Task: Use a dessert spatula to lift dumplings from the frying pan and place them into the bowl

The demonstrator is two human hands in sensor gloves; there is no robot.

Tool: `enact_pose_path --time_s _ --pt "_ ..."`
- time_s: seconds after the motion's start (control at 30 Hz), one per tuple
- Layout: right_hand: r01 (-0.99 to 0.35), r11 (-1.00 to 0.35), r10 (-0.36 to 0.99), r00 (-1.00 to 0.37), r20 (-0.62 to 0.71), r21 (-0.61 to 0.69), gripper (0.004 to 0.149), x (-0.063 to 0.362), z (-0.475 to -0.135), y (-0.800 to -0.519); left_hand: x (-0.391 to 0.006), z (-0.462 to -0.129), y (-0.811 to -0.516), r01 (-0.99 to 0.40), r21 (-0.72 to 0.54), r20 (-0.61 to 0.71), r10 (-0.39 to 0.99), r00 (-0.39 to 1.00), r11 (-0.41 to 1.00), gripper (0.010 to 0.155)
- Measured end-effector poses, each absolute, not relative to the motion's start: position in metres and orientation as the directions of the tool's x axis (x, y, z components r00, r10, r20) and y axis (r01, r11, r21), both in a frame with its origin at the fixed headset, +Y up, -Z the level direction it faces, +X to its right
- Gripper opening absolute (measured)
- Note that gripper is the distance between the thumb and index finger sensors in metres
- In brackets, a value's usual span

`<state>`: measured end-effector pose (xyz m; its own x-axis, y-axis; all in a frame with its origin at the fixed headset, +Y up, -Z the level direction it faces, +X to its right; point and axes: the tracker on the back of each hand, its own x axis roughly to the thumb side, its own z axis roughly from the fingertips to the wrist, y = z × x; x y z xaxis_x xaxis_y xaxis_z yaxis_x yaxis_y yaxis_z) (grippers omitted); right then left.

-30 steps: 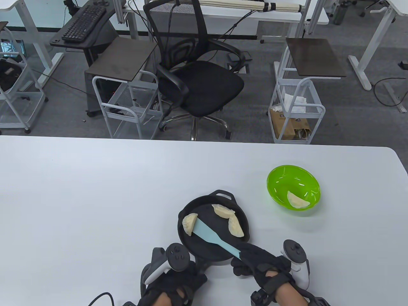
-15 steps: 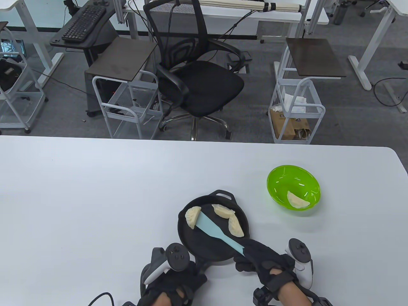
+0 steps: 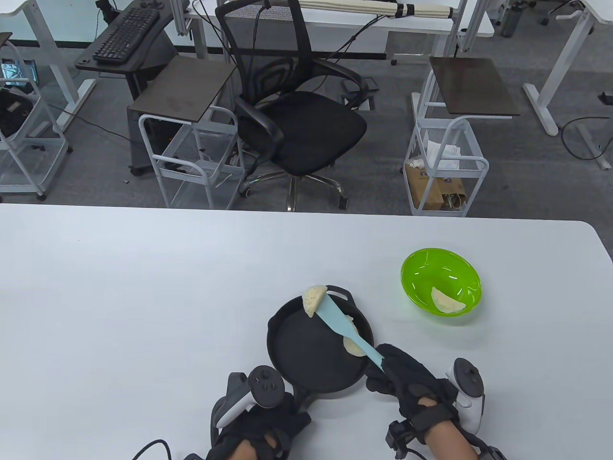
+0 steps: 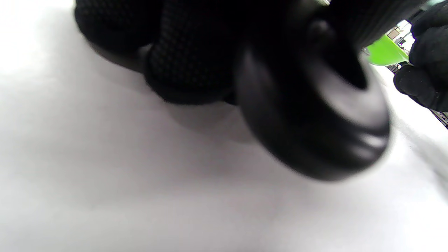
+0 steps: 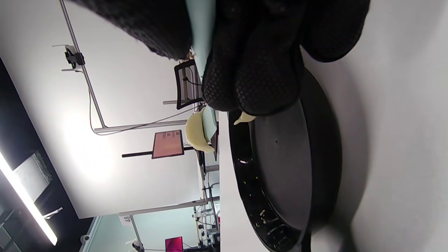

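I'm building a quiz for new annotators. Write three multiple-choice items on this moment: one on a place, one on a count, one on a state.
1. Where is the pale dumpling nearest the pan's far loop handle?
A. on the light-blue spatula's blade
B. on the table
C. in the bowl

2. How many dumplings lie in the green plastic bowl?
A. none
B. one
C. three

3. What does the right hand do?
A. rests flat on the table
B. grips the spatula handle
C. holds the bowl

Answers:
1 A: the dumpling sits on the blade tip above the black frying pan.
2 B: a single dumpling shows inside.
3 B: its fingers curl round the handle.
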<state>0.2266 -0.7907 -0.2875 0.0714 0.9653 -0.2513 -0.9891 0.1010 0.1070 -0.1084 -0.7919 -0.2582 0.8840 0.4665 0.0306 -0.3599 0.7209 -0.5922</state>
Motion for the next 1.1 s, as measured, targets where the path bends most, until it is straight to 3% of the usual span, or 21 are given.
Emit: enact_pose_path --time_s 0.77,1.1 --pt "-0.958 0.144 0.975 0.18 -0.131 -0.249 0.053 0.281 -0.293 -0.788 -0.108 -0.258 -0.792 -0.361 -0.589 0.03 0.466 0.884 0.723 0.072" --pt "-0.933 0.143 0.973 0.193 -0.124 -0.33 0.054 0.295 -0.292 -0.791 -0.108 -0.257 -0.792 -0.362 -0.589 0.03 0.466 0.884 0.723 0.072"
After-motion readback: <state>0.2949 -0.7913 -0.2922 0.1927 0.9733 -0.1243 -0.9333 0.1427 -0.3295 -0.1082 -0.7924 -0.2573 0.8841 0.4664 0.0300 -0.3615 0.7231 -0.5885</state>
